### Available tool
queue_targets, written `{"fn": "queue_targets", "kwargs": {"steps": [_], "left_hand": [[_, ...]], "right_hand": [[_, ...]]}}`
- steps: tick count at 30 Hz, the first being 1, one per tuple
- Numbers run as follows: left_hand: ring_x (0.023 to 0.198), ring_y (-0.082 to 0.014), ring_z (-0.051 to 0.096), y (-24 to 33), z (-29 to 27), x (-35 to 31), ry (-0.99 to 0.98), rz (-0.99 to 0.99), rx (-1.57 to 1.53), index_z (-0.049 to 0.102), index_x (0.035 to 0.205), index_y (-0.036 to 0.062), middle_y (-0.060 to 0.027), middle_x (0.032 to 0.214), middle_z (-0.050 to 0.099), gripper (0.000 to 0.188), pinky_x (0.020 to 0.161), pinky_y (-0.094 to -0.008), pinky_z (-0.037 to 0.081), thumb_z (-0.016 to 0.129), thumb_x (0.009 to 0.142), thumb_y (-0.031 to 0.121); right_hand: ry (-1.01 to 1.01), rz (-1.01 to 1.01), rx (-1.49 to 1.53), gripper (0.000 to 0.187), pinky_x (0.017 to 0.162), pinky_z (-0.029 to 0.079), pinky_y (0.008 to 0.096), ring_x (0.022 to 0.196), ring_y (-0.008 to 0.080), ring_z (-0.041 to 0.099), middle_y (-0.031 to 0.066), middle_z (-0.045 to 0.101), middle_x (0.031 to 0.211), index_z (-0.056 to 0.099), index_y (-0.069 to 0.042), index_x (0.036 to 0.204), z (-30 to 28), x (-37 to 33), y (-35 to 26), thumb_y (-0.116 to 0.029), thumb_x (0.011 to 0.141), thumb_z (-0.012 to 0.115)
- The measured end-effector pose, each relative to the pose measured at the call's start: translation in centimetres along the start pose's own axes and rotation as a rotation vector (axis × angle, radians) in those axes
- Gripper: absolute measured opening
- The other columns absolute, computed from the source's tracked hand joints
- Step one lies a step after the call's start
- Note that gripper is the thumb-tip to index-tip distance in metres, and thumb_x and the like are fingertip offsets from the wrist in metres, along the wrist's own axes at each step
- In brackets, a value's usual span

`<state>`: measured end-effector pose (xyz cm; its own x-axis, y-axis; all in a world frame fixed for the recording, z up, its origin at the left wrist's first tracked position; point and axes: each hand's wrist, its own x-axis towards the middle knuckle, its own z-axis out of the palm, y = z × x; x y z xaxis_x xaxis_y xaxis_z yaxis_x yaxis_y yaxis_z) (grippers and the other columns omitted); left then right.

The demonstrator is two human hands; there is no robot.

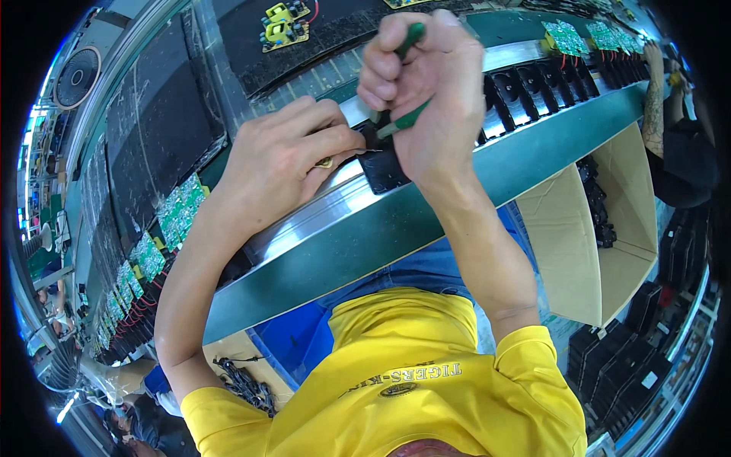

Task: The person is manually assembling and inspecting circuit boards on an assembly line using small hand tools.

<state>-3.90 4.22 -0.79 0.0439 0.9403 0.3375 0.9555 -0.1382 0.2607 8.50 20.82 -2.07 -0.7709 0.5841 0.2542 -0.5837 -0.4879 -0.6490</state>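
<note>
My right hand [449, 91] is closed around a pair of green-handled pliers [413, 116], their metal jaws angled toward my left fingertips. My left hand [285, 156] is pinched beside the jaws. A small yellowish piece, perhaps a circuit board edge, shows under its fingers; most of it is hidden. Between the two hands a black plastic case [386, 172] sits on the metal rail [335, 202] along the green bench edge. A thin wire or lead seems to stick out by the left fingertips.
More black cases [525, 95] line the rail to the right, with green circuit boards [565, 36] behind. Similar boards [180, 209] with red wires run down the left. Yellow transformer boards [284, 29] lie on a black mat. An open cardboard box [563, 244] and a co-worker's arm [653, 99] are at right.
</note>
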Motion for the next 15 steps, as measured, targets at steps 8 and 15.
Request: {"fn": "queue_targets", "kwargs": {"steps": [8, 15], "left_hand": [[0.095, -0.0245, 0.070, 1.1, -0.5, 0.1, -0.047, -0.119, -0.062, 0.080, 0.109, 0.0059, -0.0051, 0.115, 0.075, 0.014, 0.085, -0.0347, 0.057, 0.080, 0.097, -0.002], [0.086, -0.0229, 0.068, 3.7, -0.7, 0.5, -0.007, -0.303, -0.082, 0.079, 0.108, 0.0089, -0.0019, 0.113, 0.071, 0.007, 0.075, -0.0350, 0.055, 0.079, 0.101, 0.006]], "right_hand": [[-0.087, -0.097, -0.194, 0.030, 0.064, 0.037, 0.0281, 0.074, 0.0128, 0.046, 0.0010, 0.055, 0.086, 0.069, -0.009, 0.118, -0.5, -0.8, 0.9, -0.025, 0.120, 0.044], [0.068, -0.347, -0.540, 0.029, 0.073, 0.046, 0.0280, 0.080, 0.0124, 0.056, 0.0027, 0.068, 0.097, 0.079, -0.003, 0.133, 2.4, -3.4, -5.5, -0.018, 0.115, 0.062]]}}
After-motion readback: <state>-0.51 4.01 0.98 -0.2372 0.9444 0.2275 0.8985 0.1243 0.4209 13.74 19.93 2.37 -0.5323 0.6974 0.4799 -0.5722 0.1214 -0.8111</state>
